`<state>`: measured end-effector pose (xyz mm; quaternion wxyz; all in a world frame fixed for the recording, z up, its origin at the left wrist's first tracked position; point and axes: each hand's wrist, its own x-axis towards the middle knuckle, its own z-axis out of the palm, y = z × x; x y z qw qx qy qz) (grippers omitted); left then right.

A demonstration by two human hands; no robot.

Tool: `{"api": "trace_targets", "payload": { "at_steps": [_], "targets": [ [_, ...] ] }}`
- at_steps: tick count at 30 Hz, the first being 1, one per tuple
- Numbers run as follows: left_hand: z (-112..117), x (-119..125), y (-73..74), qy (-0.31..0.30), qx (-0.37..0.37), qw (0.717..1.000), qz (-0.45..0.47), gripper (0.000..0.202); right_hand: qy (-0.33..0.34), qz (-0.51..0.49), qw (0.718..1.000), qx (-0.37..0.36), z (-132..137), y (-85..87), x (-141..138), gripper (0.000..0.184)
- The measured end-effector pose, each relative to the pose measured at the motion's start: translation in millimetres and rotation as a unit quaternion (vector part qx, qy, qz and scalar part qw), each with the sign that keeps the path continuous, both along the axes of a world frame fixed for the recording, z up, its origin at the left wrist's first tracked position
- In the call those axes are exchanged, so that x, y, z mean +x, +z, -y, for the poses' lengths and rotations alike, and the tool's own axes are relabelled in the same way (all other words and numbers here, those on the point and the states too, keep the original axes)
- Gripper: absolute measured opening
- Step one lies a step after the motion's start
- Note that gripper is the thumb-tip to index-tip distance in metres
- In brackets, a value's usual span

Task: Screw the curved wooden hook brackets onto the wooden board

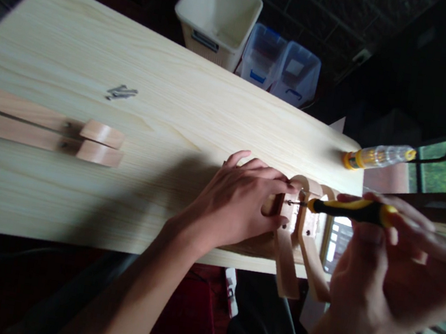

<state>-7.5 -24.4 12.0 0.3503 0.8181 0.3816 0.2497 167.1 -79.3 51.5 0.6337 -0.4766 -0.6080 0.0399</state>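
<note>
My left hand (pixel 238 205) is closed over a curved wooden bracket piece (pixel 300 240) at the table's near right edge, pressing it down. My right hand (pixel 392 270) grips a black and yellow screwdriver (pixel 350 209) held level, its tip pushed against a screw in the side of the wooden piece. The piece's two bent legs hang past the table edge. A second screwdriver (pixel 378 155) with a clear handle and yellow ends lies on the table's far right corner.
The light wooden tabletop (pixel 147 139) holds a small pile of screws (pixel 120 92) and another pair of wooden slats with curved ends (pixel 84 139) at the left. Beyond the table stand a beige bin (pixel 218 13) and two clear plastic boxes (pixel 280 64).
</note>
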Motion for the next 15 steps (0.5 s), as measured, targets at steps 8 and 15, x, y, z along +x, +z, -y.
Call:
{"api": "trace_targets", "payload": {
  "at_steps": [8, 15],
  "targets": [
    [1.1, -0.2, -0.9, 0.004, 0.007, 1.0, 0.006, 0.038, -0.011, -0.011, 0.999, -0.032, 6.7, 3.5, 1.5, 0.056],
    [0.3, 0.0, -0.2, 0.002, 0.006, 1.0, -0.001, 0.037, 0.025, -0.035, 0.997, -0.057, 6.0, 3.9, 1.0, 0.058]
  ]
}}
